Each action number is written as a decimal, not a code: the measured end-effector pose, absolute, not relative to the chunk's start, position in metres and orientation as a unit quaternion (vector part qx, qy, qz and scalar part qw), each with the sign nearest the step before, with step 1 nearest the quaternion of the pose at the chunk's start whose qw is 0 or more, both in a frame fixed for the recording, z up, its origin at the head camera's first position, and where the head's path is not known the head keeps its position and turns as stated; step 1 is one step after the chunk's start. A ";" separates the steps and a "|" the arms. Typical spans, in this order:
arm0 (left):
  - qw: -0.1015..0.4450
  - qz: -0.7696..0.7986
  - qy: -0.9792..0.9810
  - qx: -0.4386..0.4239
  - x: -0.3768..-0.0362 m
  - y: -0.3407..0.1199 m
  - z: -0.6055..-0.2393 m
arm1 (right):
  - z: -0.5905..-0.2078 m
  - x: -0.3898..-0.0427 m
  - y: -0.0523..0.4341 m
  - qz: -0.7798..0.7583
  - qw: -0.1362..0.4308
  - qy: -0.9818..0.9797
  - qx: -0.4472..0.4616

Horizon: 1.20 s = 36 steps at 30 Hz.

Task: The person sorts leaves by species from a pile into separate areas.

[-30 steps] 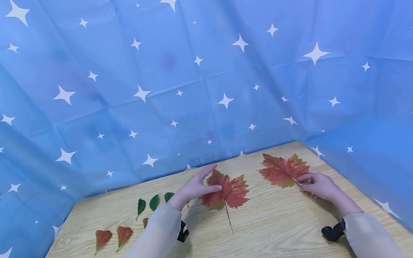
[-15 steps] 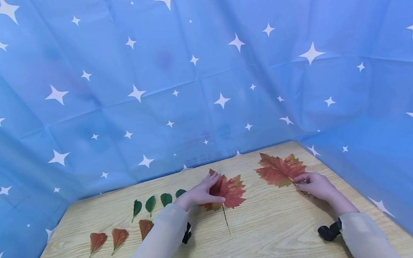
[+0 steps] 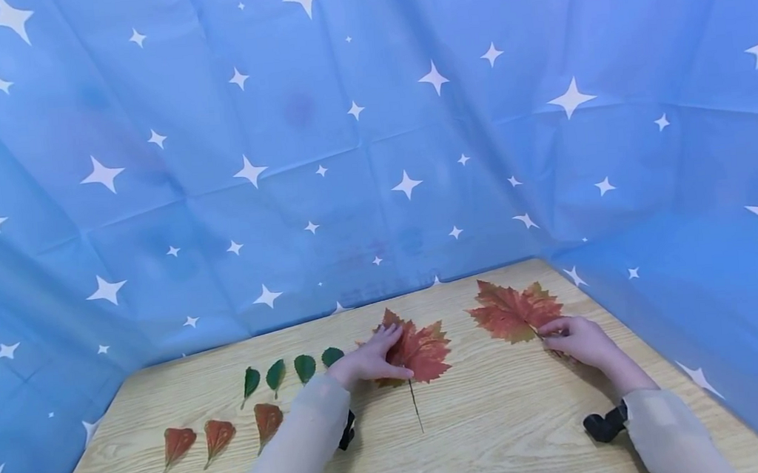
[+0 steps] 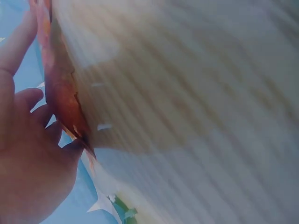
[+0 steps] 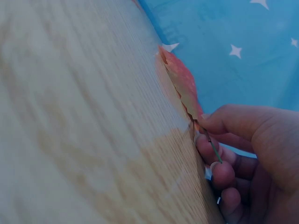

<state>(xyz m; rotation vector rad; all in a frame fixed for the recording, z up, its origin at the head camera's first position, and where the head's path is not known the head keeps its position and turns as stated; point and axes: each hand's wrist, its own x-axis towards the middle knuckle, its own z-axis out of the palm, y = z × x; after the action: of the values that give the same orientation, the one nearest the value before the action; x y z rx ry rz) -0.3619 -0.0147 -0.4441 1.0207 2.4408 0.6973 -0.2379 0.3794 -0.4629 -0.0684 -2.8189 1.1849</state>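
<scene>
A: Your left hand lies with straight fingers on the middle maple leaf; your right hand pinches the right maple leaf by its stem.

B: Around you? Four green leaves far left; three small red leaves nearer; nothing between them on the table.

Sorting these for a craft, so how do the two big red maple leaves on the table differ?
The middle maple leaf lies under the left hand, its stem bare and pointing toward the person. The right maple leaf lies nearer the backdrop, and the right hand pinches its stem. The middle leaf is partly covered; the right leaf's blade shows whole. Both are red-orange, lobed and flat on the wooden table.
</scene>
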 end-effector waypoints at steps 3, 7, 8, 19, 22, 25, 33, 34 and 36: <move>0.203 0.242 0.877 0.363 -0.362 -0.014 -0.445 | -0.462 -0.238 0.379 0.388 0.043 -0.920 -0.022; 0.204 0.232 0.880 0.360 -0.362 -0.014 -0.447 | -0.461 -0.238 0.378 0.386 0.046 -0.921 -0.021; 0.203 0.227 0.882 0.360 -0.362 -0.013 -0.448 | -0.461 -0.238 0.378 0.385 0.046 -0.922 -0.020; 0.209 0.147 0.901 0.349 -0.358 -0.005 -0.443 | -0.454 -0.234 0.376 0.392 0.032 -0.919 -0.024; 0.216 0.108 0.909 0.339 -0.362 0.000 -0.447 | -0.453 -0.234 0.373 0.412 0.021 -0.911 -0.020; 0.218 0.079 0.915 0.330 -0.369 0.003 -0.455 | -0.455 -0.236 0.372 0.439 0.008 -0.898 -0.021; 0.219 0.062 0.920 0.320 -0.381 0.005 -0.470 | -0.458 -0.241 0.367 0.508 0.009 -0.861 -0.011; 0.218 0.060 0.920 0.320 -0.381 0.005 -0.470 | -0.458 -0.241 0.366 0.513 0.013 -0.858 -0.009; 0.215 0.059 0.920 0.321 -0.381 0.005 -0.471 | -0.456 -0.240 0.364 0.516 0.023 -0.856 -0.008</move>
<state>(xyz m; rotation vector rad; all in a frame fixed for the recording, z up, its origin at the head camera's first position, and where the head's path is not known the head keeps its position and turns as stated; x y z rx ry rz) -0.3806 0.0046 -0.4711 0.8910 2.5512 0.1633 -0.2396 0.3639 -0.4564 -0.0249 -2.6516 1.5981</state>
